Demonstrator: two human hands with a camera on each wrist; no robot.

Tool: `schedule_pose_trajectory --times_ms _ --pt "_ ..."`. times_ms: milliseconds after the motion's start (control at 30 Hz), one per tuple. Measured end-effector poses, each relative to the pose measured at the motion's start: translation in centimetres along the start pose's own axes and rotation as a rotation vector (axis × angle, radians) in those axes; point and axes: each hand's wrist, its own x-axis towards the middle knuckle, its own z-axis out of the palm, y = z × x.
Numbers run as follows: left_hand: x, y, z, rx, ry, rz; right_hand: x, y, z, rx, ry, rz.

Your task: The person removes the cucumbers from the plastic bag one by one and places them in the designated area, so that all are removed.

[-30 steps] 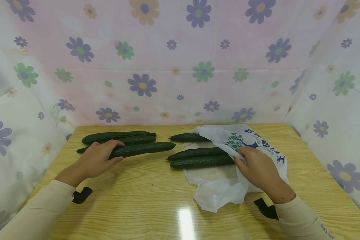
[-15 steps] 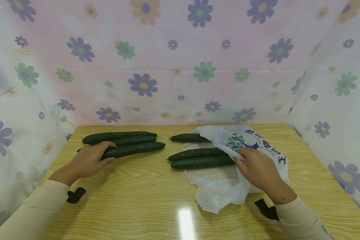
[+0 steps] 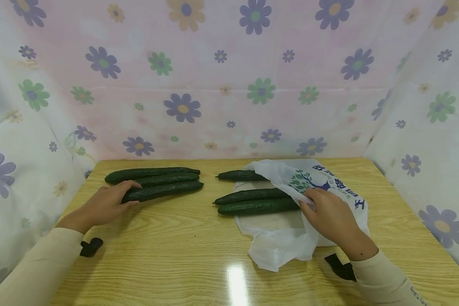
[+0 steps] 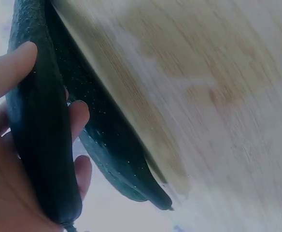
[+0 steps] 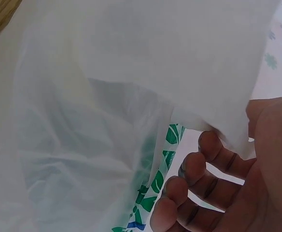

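Where open — bag edge (image 3: pixel 280 182) in hand (image 3: pixel 330 216).

Head view: from the wearer's head, facing forward and down over the worktop (image 3: pixel 164 255) to the flowered cloth (image 3: pixel 214 110); widest of the three, taking in left hand (image 3: pixel 108 203) and right hand (image 3: pixel 332 214) together.
Left wrist view: from the left wrist, very near, looking along the held cucumber (image 4: pixel 42 121); the worktop runs aslant.
Right wrist view: from the right wrist, close up, facing the white bag (image 5: pixel 73 125), which fills most of it.
Head and left wrist share: left hand, held cucumber, neighbouring cucumbers (image 4: pixel 114 135), worktop.
Head and right wrist share: right hand, bag, green print (image 5: pixel 157 182), and flowered cloth at the right wrist view's upper right.
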Motion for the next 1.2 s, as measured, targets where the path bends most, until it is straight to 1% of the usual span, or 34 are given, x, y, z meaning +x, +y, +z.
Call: schedule_pose_trajectory --times_ms 233,433,633,733,833,933,1100,1200 --pt "0.3 -0.6 0.1 -0.083 -0.059 -0.070 0.1 -0.1 -0.2 0.001 -0.004 0.003" --pt "0.6 -1.2 0.2 -0.116 -0.061 -0.077 0.0 -0.1 -0.2 0.009 -0.015 0.011" --pt "0.6 -1.6 0.2 -0.118 -0.062 -0.088 0.1 0.0 0.0 0.003 -0.011 0.012" --pt "0.6 -1.6 0.1 -0.080 -0.057 -0.088 0.1 -0.1 0.0 -0.001 -0.010 0.014" --pt "0.6 -1.6 0.3 0.010 -0.038 -0.087 0.0 -0.1 0.0 0.002 -0.007 0.013" --pt "0.5 -1.6 0.5 0.088 -0.006 -0.087 0.1 -0.2 0.0 0.003 -0.003 0.010" --pt "0.6 -1.1 0.8 0.124 0.030 -0.095 0.0 -0.1 -0.2 -0.007 -0.010 0.013" --pt "0.7 -0.6 0.9 0.140 0.053 -0.095 0.1 0.0 -0.2 -0.013 0.004 0.003"
